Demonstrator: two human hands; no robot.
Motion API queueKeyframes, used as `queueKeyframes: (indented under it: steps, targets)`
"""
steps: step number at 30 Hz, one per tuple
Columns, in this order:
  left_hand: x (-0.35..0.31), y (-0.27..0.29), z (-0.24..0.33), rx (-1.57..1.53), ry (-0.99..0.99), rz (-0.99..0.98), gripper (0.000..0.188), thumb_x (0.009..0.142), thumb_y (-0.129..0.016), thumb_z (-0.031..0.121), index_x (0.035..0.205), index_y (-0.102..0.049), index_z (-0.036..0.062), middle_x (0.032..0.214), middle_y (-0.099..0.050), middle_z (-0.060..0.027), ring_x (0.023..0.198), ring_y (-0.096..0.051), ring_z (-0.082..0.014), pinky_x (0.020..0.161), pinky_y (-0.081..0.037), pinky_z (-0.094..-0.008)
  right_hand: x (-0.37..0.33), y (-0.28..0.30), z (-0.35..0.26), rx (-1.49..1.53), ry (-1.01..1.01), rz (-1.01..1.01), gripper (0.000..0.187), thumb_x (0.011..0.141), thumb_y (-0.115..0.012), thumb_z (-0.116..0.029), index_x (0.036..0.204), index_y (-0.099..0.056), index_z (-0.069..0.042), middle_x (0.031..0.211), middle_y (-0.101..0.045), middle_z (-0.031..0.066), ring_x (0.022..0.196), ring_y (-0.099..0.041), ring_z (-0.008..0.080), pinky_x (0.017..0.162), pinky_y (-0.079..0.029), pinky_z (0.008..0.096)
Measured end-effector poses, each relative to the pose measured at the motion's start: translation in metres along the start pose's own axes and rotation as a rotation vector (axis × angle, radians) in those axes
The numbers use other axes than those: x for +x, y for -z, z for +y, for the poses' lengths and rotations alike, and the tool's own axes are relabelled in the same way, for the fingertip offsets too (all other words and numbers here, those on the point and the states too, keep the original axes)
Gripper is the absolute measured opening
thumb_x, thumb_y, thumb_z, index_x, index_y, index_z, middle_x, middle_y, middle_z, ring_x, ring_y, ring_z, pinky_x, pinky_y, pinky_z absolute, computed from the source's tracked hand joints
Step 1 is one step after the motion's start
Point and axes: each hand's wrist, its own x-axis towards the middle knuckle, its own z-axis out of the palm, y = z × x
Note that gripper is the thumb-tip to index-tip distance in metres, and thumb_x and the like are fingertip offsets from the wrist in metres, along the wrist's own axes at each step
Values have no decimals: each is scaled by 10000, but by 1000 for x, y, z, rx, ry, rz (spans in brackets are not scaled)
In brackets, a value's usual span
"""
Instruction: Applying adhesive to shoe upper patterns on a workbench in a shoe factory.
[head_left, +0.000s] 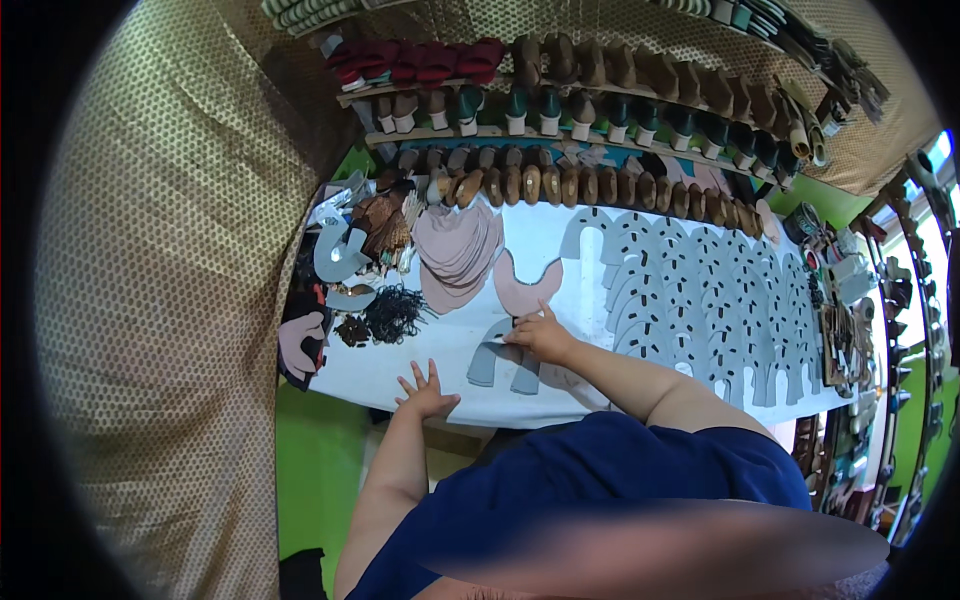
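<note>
My right hand (543, 337) is over the top of a grey U-shaped shoe upper piece (488, 362), its thumb and forefinger drawn close together at a small dark tab. Whatever lies between those fingertips is too small to make out. Just beyond them a pink U-shaped piece (530, 297) lies flat with its opening away from me. My left hand (427, 399) rests at the near edge of the white-covered table (400, 362), fingers spread and holding nothing. Black strips (397, 314) lie in a tangle beyond it.
Overlapping rows of grey U-shaped pieces (683, 300) with dark tabs cover the right side. A fanned pink stack (455, 250) and brown scraps (383, 222) lie far left. Shoe lasts (570, 186) line the back edge, below shelves of heeled shoes (516, 112). A patterned curtain (190, 300) hangs left.
</note>
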Motion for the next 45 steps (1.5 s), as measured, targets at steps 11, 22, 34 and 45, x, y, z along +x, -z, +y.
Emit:
queueKeyframes:
  steps: [11,22,34,45]
  targets:
    - [-7,-1,5,-31,34,8,1212,771,-695,593,1549,176,268,1589,296,-146,1425,231,-519,1086,-39,-739,-30,149,18,-66,-191,274,133,778,-738,-130,899,-702,-171,878,-691,-21,1004,-645,162,1145,-176,640]
    - [0,1,0,-31,17,-20,1259,750,-701,636,1536,211,270,1570,328,-165,1410,240,-542,1065,-52,-760,-43,213,0,175,-245,133,73,787,-750,-152,842,-702,-158,838,-682,-32,950,-641,166,1145,-191,633]
    - [3,0,0,-27,38,-38,1247,754,-696,629,1536,209,277,1574,324,-155,1413,232,-542,1069,-57,-759,32,97,-51,511,-213,-223,128,831,-698,-251,893,-677,-141,865,-665,24,969,-621,254,1068,-214,702]
    - [1,3,1,-17,21,-52,1233,771,-685,616,1529,227,280,1572,315,-176,1405,225,-561,1067,-62,-762,36,-16,10,-38,-371,-133,336,815,-705,-339,1092,-708,-150,1116,-650,84,1231,-509,281,1077,-184,724]
